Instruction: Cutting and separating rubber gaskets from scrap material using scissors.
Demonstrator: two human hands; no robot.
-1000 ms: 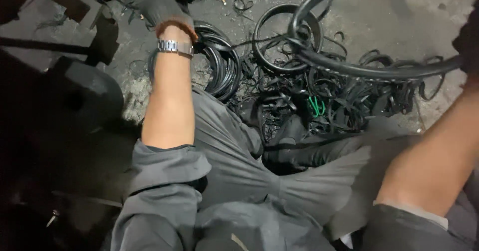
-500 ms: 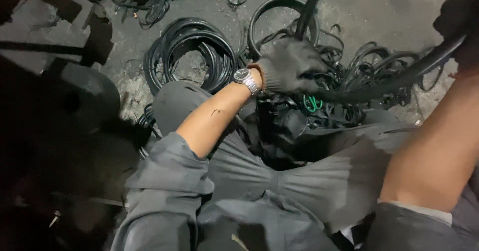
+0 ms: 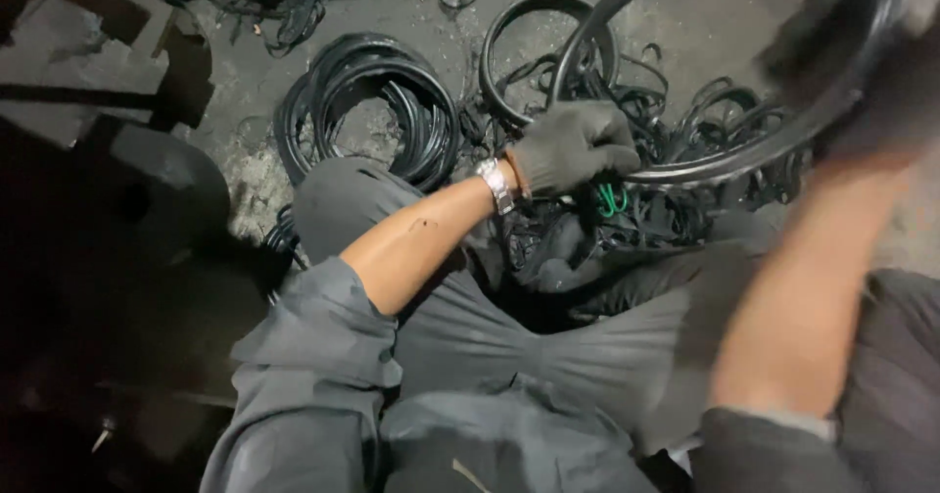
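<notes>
A large black rubber ring (image 3: 587, 43) is held up over a heap of black rubber strips and rings (image 3: 676, 150) on the ground. My left hand (image 3: 573, 145), in a dark glove with a metal watch at the wrist, grips the ring's lower edge. My right hand (image 3: 862, 62), also gloved and blurred, holds the ring's right side near the frame's top right. A small green piece (image 3: 612, 199) shows in the heap just under my left hand.
A coil of black rubber rings (image 3: 372, 111) lies on the dirty concrete floor (image 3: 725, 23) left of the heap. More scraps (image 3: 284, 3) sit at the top left. Dark blocks (image 3: 108, 82) fill the left side. My grey trousers (image 3: 470, 356) cover the foreground.
My left hand came down from the top left scraps across to the big ring and took hold of its lower edge. The ring has tilted up on the right.
</notes>
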